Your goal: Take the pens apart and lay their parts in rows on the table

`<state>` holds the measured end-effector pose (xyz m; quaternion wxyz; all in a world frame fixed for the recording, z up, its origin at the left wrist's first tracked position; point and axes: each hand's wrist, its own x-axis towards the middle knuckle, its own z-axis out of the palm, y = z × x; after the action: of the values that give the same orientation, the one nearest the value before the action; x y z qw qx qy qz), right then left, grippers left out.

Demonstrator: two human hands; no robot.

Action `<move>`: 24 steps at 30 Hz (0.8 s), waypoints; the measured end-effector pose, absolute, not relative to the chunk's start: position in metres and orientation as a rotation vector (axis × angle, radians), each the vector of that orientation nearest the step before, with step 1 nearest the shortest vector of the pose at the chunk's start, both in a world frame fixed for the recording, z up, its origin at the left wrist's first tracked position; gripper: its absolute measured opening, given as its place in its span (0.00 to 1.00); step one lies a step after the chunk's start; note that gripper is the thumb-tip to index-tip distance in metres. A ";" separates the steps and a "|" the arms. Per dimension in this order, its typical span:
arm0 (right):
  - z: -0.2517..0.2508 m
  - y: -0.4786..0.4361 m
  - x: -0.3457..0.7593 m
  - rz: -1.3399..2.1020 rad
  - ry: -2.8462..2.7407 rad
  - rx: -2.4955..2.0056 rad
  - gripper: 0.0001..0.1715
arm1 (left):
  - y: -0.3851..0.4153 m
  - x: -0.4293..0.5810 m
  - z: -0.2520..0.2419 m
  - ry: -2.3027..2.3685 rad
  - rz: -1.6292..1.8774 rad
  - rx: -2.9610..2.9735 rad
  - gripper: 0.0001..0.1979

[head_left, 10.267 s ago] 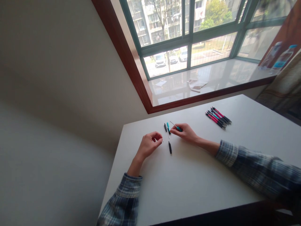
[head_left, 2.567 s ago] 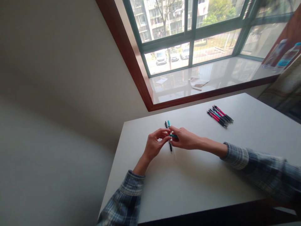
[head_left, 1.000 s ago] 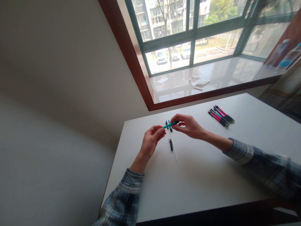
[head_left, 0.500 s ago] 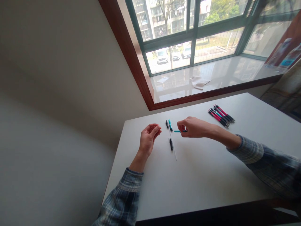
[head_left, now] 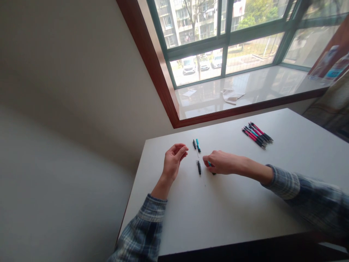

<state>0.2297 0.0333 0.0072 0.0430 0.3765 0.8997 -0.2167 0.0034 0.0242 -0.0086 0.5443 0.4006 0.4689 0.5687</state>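
Note:
My right hand (head_left: 222,163) rests low on the white table (head_left: 245,203), fingers closed round a teal pen barrel (head_left: 209,164) that mostly hides beneath them. Just left of it lie a black pen part (head_left: 199,167) and a thin clear refill (head_left: 202,176). My left hand (head_left: 174,160) hovers a little apart to the left, fingers curled with thumb near fingertips; what it pinches, if anything, is too small to see. Beyond the hands lie a short black piece (head_left: 194,144) and a teal piece (head_left: 197,145) side by side.
A bundle of several pink, teal and black pens (head_left: 256,134) lies at the table's far right. Past the table runs a glossy window sill (head_left: 245,91) with a cloth and paper on it. A wall stands to the left.
My right hand has come down and toward me with the teal barrel, from beside the far pieces to beside the black part. My left hand has stayed in place.

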 end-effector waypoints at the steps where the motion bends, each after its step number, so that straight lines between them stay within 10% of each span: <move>1: 0.007 0.034 0.230 -0.671 2.746 1.144 0.09 | 0.024 0.004 -0.009 1.113 1.348 0.953 0.14; 24: 0.007 0.037 0.225 -0.652 2.981 0.945 0.08 | 0.025 0.003 -0.008 1.132 1.325 0.997 0.14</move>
<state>0.2254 0.0367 0.0069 -0.0264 0.2956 0.9329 -0.2039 0.0031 0.0247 -0.0082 0.5372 0.4187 0.4756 0.5567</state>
